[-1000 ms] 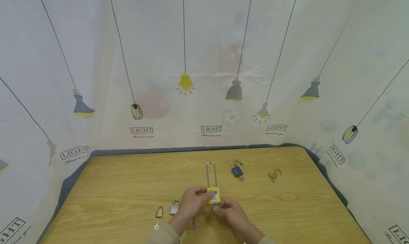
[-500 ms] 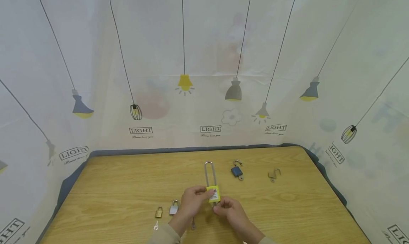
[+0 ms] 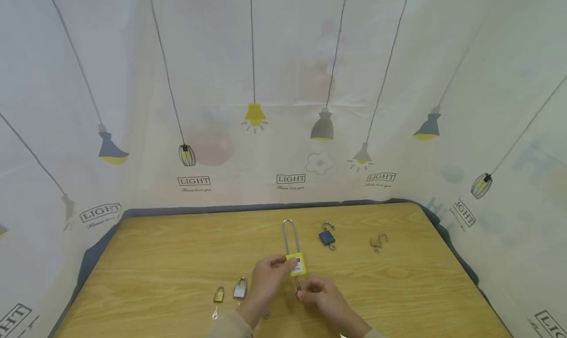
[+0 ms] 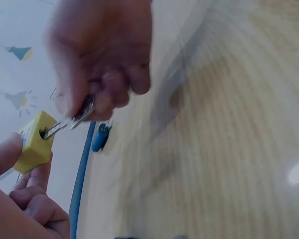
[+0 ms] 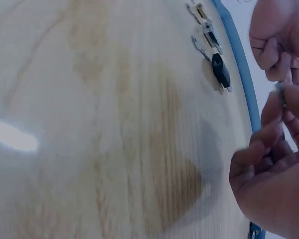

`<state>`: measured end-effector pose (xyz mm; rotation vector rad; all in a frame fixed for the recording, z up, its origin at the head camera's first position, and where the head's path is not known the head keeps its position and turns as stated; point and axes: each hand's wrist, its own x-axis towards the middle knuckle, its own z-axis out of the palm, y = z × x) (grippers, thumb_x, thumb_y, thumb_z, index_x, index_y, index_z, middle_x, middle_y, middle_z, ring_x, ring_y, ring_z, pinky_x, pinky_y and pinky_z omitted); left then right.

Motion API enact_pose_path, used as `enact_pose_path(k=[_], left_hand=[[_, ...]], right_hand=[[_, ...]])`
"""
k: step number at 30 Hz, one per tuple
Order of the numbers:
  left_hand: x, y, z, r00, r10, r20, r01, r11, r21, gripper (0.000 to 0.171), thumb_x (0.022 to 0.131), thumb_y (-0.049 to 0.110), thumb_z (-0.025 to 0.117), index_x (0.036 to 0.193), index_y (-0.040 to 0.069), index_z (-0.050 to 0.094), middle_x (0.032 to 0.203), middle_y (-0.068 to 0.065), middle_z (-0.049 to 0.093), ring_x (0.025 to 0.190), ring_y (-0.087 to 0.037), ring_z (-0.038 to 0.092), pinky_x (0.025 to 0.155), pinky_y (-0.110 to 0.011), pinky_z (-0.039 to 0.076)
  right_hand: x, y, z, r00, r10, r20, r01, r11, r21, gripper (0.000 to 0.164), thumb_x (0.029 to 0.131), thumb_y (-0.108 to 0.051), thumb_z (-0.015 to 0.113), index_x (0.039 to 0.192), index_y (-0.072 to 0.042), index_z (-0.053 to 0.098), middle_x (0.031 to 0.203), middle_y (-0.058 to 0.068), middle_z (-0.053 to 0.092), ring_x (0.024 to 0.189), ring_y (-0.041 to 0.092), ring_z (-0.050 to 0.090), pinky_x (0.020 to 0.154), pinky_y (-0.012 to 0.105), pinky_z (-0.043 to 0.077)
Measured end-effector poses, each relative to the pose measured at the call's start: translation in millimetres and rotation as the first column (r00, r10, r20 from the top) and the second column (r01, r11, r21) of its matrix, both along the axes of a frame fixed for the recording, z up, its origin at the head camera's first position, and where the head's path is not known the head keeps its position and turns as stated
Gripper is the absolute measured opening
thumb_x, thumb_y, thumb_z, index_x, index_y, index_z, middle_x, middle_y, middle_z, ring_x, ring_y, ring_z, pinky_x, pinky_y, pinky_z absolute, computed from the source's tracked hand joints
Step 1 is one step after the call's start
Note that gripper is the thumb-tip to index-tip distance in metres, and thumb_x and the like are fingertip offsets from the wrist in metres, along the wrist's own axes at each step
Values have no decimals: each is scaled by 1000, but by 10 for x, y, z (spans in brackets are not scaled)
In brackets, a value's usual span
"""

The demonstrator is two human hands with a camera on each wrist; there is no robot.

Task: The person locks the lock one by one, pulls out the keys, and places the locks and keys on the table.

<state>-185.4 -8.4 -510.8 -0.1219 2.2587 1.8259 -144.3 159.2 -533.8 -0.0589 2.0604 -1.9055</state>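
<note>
My left hand (image 3: 267, 279) pinches the yellow body of a long-shackle padlock (image 3: 296, 264) between thumb and fingers, shackle pointing away from me. Below it, my right hand (image 3: 325, 296) pinches a key (image 3: 298, 283) by its head. In the left wrist view the silver blade of the key (image 4: 56, 130) lines up with the keyhole, its tip right at the opening in the padlock's yellow base (image 4: 37, 144). Both hands (image 5: 269, 169) are above the table in the right wrist view, where fingers hide most of the padlock.
Left on the wooden table (image 3: 177, 249) lie a brass padlock (image 3: 219, 294) with a key (image 3: 215, 312) and a silver padlock (image 3: 240, 289). A black padlock (image 5: 221, 71) lies beyond them. Farther back are a blue padlock (image 3: 327, 237) and a small brass one (image 3: 376, 242), both with raised shackles.
My right hand has drawn slightly down and away from the yellow padlock, so more of the key's blade shows. The padlock has shifted slightly up and tilted.
</note>
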Motion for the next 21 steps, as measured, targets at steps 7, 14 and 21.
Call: enact_pose_path(k=[7, 14, 21], left_hand=[[-83, 6, 87, 998, -8, -62, 6, 1000, -22, 59, 78, 52, 73, 114, 6, 64, 105, -5, 68, 100, -22, 59, 91, -49, 48], [-104, -37, 69, 1000, 0, -31, -2, 997, -76, 59, 78, 52, 73, 116, 8, 63, 106, -4, 68, 100, -21, 60, 89, -46, 50], [-104, -120, -4, 998, 11, -66, -22, 985, -169, 54, 77, 48, 75, 112, 8, 65, 102, -3, 68, 92, -19, 61, 79, -41, 53]], right_hand=[[23, 45, -2, 996, 57, -71, -54, 998, 45, 21, 88, -18, 66, 94, 1, 62, 92, 6, 64, 87, 20, 55, 78, 33, 43], [42, 40, 21, 993, 84, -87, -77, 994, 74, 18, 86, -18, 68, 92, -1, 65, 93, 8, 65, 87, 20, 55, 77, 33, 43], [68, 87, 40, 994, 42, -105, -32, 995, 91, 14, 87, -16, 66, 92, -2, 67, 92, 10, 67, 83, 19, 56, 73, 31, 46]])
